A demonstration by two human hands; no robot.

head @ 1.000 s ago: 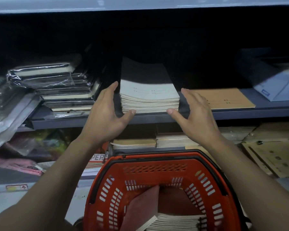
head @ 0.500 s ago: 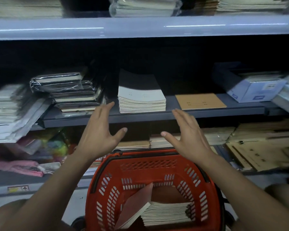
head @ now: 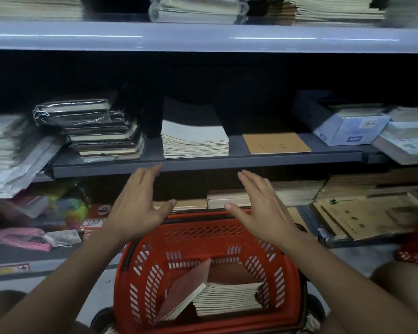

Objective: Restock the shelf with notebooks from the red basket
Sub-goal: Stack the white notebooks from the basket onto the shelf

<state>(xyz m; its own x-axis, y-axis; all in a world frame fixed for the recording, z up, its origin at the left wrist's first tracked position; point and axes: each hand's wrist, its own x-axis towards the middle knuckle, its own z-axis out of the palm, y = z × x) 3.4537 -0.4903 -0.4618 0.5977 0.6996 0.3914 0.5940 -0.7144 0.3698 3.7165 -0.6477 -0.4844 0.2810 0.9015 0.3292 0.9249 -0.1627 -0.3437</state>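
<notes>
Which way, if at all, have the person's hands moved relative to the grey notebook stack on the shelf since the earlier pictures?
Yes. Both the left hand and right hand drew back from the grey notebook stack, now below the shelf edge, above the red basket.

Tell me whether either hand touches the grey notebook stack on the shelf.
Apart. The head view shows left hand and right hand below the grey notebook stack.

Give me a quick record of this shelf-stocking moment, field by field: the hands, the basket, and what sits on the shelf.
left hand: open, fingers straight, holding nothing, above the basket's far rim
right hand: open, empty, facing the left
red basket: below the hands, on the floor in front of the shelves
notebooks in basket: one flat stack, with one reddish-covered notebook leaning against it
middle shelf: grey-covered notebook stack at centre, brown notebook lying flat beside it
task state: notebooks remain in the basket
</notes>
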